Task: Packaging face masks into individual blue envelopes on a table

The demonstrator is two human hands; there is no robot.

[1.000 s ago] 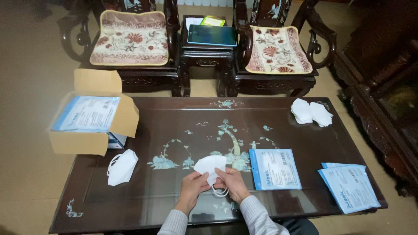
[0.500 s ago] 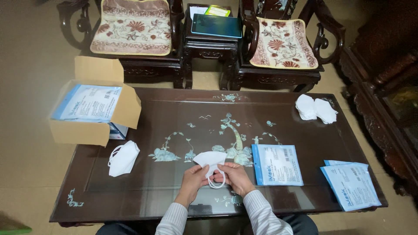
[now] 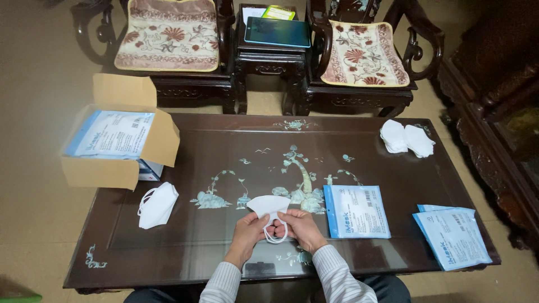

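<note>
Between my left hand (image 3: 250, 230) and right hand (image 3: 297, 227): a matt white, soft cloth-like mask (image 3: 269, 205). Beneath: a dark, glossy lacquered wood table (image 3: 224, 140) with pearly shell-like inlay. Alongside: shiny plastic packets (image 3: 356, 211); a matt brown cardboard box (image 3: 120, 137).

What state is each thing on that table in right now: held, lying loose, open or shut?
White mask: folded, held by left hand and right hand.
Second mask: folded, lying loose.
Cardboard box: open, flaps up, packets inside.
Blue packet: lying flat.
Mask pile: lying at far corner.
</note>
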